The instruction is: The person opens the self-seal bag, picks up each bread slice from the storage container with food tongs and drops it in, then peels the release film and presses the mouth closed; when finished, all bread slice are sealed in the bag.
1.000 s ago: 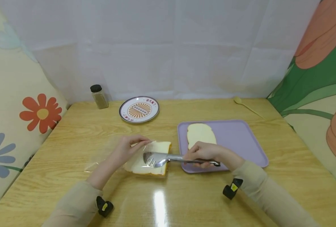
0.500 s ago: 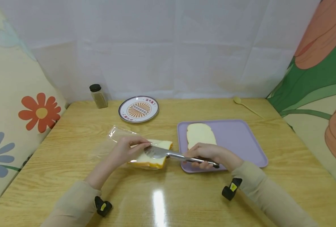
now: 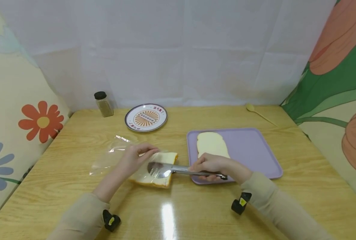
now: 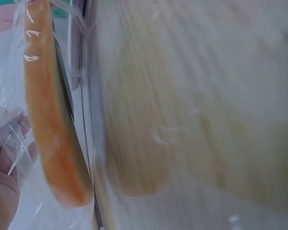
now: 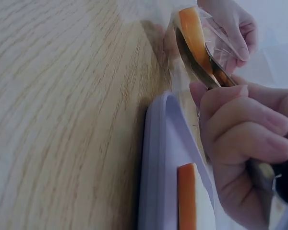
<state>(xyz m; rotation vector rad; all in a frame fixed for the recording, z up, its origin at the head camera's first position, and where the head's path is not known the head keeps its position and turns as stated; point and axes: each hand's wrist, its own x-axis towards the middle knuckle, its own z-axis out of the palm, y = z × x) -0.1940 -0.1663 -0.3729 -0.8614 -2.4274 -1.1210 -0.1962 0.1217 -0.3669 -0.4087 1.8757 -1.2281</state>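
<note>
My right hand (image 3: pixel 212 165) grips metal tongs (image 3: pixel 182 170), their broad slotted head toward the left. Between the tongs' jaws sits sliced bread (image 5: pixel 194 36) with an orange-brown crust. A clear plastic bag (image 3: pixel 107 155) surrounds much of this bread and overlies the tongs' head. My left hand (image 3: pixel 137 158) pinches the bag's film above the bread with thumb and fingers. In the left wrist view the bread's crust (image 4: pixel 48 110) stands edge-on behind the film. Another bread slice (image 3: pixel 212 143) lies on the left side of a purple tray (image 3: pixel 253 150), partly hidden by my right hand.
A white patterned plate (image 3: pixel 146 117) lies behind the bag. Farther left at the back stands a black-lidded spice jar (image 3: pixel 104 105). A pale yellow spoon (image 3: pixel 260 113) lies at the back right. A white cloth (image 3: pixel 178 66) hangs behind the wooden table.
The bread tipped its front edge up half a second ago and lies flatter now. The tongs have shifted slightly left with it, and the bag's loose end has moved. My left hand still pinches the film.
</note>
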